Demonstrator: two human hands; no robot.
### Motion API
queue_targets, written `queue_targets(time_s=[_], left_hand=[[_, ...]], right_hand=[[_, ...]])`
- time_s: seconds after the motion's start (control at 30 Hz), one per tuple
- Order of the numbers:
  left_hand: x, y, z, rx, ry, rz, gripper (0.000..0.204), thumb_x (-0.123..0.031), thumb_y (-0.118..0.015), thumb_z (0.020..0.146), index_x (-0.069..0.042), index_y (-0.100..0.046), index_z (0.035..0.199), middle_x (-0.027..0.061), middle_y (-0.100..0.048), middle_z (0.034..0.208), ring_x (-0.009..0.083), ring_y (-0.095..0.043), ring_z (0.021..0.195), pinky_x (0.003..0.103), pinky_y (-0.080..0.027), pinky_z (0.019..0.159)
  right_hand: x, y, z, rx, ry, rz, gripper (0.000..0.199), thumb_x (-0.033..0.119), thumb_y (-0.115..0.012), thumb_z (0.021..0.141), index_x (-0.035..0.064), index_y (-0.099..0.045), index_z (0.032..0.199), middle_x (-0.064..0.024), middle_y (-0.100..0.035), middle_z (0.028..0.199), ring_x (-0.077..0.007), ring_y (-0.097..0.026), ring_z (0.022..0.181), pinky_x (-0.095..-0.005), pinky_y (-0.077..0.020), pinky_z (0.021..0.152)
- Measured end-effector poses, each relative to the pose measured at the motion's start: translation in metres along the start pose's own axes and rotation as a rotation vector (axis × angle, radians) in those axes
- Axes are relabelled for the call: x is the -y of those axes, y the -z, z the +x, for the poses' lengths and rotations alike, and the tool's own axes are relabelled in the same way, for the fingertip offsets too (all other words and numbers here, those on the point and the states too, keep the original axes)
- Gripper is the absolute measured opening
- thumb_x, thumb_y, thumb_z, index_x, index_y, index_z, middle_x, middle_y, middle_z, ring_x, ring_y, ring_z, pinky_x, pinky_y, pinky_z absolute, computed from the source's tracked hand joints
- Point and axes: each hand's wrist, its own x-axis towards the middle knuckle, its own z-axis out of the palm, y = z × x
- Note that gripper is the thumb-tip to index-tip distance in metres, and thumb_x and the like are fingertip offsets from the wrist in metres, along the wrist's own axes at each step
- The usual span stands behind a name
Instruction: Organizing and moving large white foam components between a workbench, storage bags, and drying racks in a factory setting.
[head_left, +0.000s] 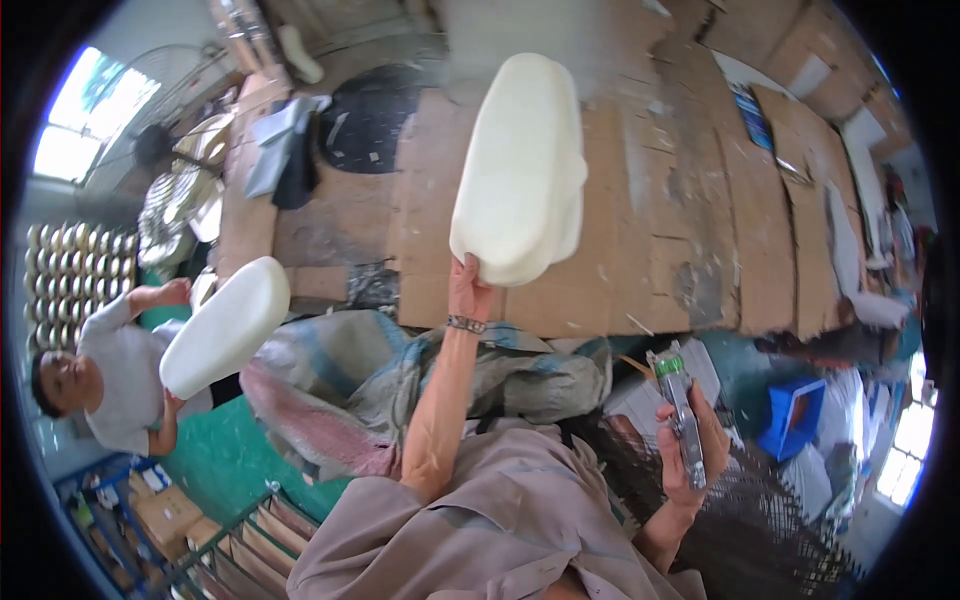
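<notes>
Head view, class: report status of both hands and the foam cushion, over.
Left hand grips white foam cushion by its lower edge, raised. Right hand holds a green-capped tool. Co-worker at left holds a second cushion, well apart.

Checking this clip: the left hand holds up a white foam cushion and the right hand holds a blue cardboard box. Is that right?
Not quite. In the head view the right hand holds a metal tool with a green cap, not a box. The left hand does hold up the white foam cushion.
</notes>
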Motion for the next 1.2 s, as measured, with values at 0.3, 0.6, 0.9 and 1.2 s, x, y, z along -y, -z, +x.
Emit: queue_targets(time_s=[0.3,0.6,0.9,1.2], left_hand=[[-0.170,0.155,0.043,-0.181,-0.409,0.011,0.067,-0.036,-0.073,0.092,-0.006,-0.046,0.146,0.0120,-0.058,0.142,0.0289,-0.056,0.130,0.045,-0.047,0.111],[-0.246,0.237,0.080,-0.384,-0.633,-0.123,0.073,-0.039,-0.087,0.075,-0.005,-0.057,0.133,0.0100,-0.067,0.129,0.0288,-0.062,0.117,0.040,-0.054,0.095],[-0.142,0.192,0.053,-0.650,-0.275,-0.141,0.071,-0.049,-0.079,0.084,-0.006,-0.054,0.135,0.0097,-0.063,0.129,0.0265,-0.060,0.113,0.042,-0.053,0.099],[-0.038,0.122,-0.022,-0.376,0.125,0.270,0.034,-0.024,-0.064,0.101,-0.004,-0.057,0.128,0.0104,-0.066,0.119,0.0224,-0.066,0.105,0.042,-0.057,0.092]], right_hand=[[-0.004,-0.012,0.006,0.225,0.041,0.015,0.050,0.009,-0.073,0.089,-0.0092,-0.059,0.133,-0.0154,-0.072,0.092,-0.0225,-0.071,0.081,-0.0309,-0.0549,0.077],[-0.006,-0.010,-0.005,-0.056,-0.015,-0.041,0.058,0.005,-0.077,0.081,-0.0060,-0.059,0.135,-0.0168,-0.067,0.091,-0.0241,-0.067,0.075,-0.0300,-0.0533,0.068],[0.001,-0.005,-0.014,-0.062,0.011,-0.054,0.055,0.005,-0.077,0.080,-0.0075,-0.062,0.131,-0.0178,-0.068,0.090,-0.0242,-0.069,0.077,-0.0301,-0.0542,0.069],[0.000,0.014,-0.034,-0.060,-0.035,-0.131,0.047,0.012,-0.072,0.090,-0.0120,-0.061,0.129,-0.0181,-0.072,0.097,-0.0203,-0.071,0.080,-0.0310,-0.0557,0.074]])
